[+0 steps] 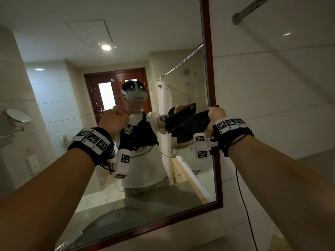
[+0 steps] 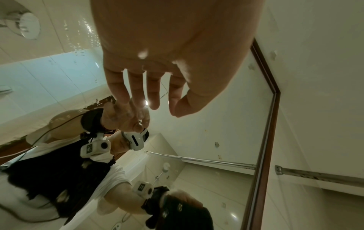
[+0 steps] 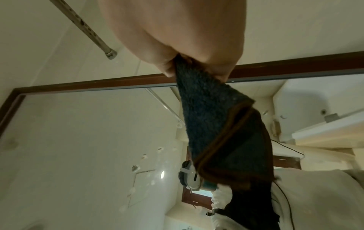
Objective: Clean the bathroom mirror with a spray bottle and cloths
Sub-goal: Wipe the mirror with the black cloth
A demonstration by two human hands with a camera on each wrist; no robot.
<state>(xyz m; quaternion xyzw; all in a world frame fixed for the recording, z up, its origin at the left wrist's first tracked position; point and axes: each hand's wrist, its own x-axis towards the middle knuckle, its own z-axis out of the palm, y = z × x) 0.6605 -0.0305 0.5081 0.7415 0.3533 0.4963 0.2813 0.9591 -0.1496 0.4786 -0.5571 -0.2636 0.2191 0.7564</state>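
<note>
The mirror (image 1: 59,98) has a brown wooden frame (image 1: 211,78) and fills most of the head view. Spray droplets (image 1: 98,110) speckle the glass near its middle. My left hand (image 1: 114,118) is raised in front of these droplets. In the left wrist view its fingers (image 2: 138,93) are straight and wet, hold nothing, and their tips meet their reflection at the glass. My right hand (image 1: 216,116) grips a bunched dark cloth (image 1: 190,127) beside the mirror's right edge. The cloth (image 3: 216,124) hangs from that fist (image 3: 197,62) close to the glass. No spray bottle is in view.
A round shaving mirror (image 1: 18,115) juts from the tiled wall at the left. A metal curtain rod (image 1: 250,9) meets the wall at the upper right. A black cable (image 1: 243,196) hangs below my right forearm. The pale counter (image 1: 181,238) runs under the mirror.
</note>
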